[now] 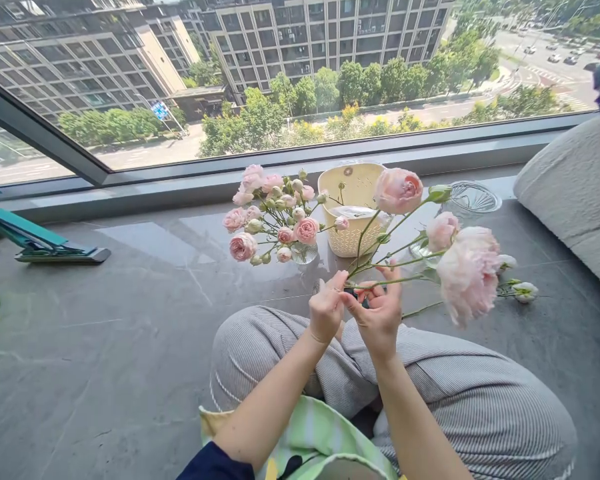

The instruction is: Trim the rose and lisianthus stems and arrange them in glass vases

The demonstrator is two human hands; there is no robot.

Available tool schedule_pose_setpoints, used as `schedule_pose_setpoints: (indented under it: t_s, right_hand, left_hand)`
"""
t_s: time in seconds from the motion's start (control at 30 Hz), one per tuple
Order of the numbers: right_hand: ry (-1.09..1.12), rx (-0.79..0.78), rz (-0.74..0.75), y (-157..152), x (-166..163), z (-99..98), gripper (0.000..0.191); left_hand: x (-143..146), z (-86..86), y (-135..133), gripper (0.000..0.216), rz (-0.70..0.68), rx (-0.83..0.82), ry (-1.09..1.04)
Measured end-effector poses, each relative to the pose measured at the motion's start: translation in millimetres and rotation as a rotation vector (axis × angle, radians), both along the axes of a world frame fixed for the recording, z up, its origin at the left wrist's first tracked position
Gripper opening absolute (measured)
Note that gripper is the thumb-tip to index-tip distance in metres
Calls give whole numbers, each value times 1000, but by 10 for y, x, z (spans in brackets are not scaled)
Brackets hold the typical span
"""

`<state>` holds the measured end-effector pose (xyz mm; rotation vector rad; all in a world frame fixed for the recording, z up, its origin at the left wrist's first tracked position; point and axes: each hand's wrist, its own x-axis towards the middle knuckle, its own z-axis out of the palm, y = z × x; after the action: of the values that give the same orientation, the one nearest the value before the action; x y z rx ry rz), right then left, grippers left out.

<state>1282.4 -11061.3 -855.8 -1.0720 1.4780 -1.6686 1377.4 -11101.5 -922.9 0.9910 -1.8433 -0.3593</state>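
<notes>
My left hand [329, 308] is closed in a fist around the lower end of a branching rose stem [405, 262]. The stem leans to the right and bears large pale pink roses [469, 275] and a green bud [439, 193]. Close beside it, my right hand [380, 313] is also closed, its thumb meeting the stem near the left fingers; some of its fingers curl behind. Something small and dark shows between the hands, too covered to name. Beyond them, a bunch of pink roses and buds [306, 231] stands in a clear glass vase [305, 252].
A cream perforated basket [353, 240] stands by the window sill. Right of it is a clear ribbed glass dish [473, 198]. White buds [525, 292] lie at the right, near a white padded seat [575, 187]. A teal folding stand [55, 247] is on the left floor.
</notes>
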Motion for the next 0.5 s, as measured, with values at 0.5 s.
schedule_pose_setpoints:
  t_s: [0.5]
  right_hand:
    - [-256, 65, -132, -255, -367, -326, 29]
  left_hand:
    - [132, 77, -273, 37, -113, 540, 85]
